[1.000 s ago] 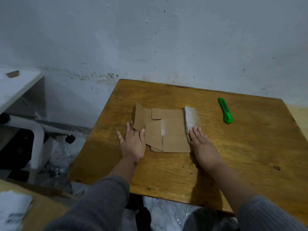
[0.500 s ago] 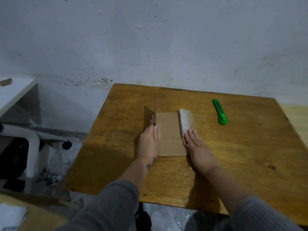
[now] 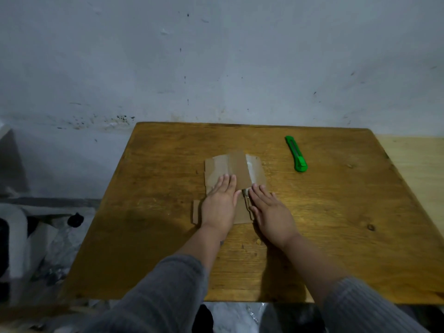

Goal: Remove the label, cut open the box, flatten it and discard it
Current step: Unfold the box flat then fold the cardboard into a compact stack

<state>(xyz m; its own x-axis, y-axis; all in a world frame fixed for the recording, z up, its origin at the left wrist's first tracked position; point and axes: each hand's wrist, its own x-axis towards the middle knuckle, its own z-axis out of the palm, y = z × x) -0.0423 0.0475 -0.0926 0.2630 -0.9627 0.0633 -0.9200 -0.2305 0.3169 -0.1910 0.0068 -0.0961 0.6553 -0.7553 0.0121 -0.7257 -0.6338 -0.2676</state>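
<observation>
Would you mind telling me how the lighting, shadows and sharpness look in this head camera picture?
Head view: dim, cool light on the wall; the left hand casts a dark shadow leftward across the table; faint glare on the tape strip of the flattened box; the green cutter is fairly crisp; wide-angle bending at the edges; the sleeves and lower-left corner are blurred and murky.

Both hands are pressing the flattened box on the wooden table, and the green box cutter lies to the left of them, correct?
Not quite. In the head view the green box cutter lies to the right of the hands, not the left. Left hand and right hand do press the flattened box on the wooden table.
</observation>
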